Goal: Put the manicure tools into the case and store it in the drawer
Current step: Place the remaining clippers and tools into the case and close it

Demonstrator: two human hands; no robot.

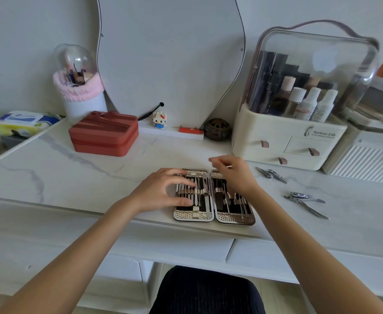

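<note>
Marbled vanity top — left hand fingers splayed on the open silver metal manicure case, right hand pinching a slim pick, likely slick — hold mid-shaft.

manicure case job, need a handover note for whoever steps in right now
Hands: left hand presses on the left half of the open case; right hand pinches a thin tool above the right half.
Done: many tools strapped in.
Left: seat that tool, add the small clippers and large clipper lying to the right, close the case, store it; the desk drawer is shut.
</note>
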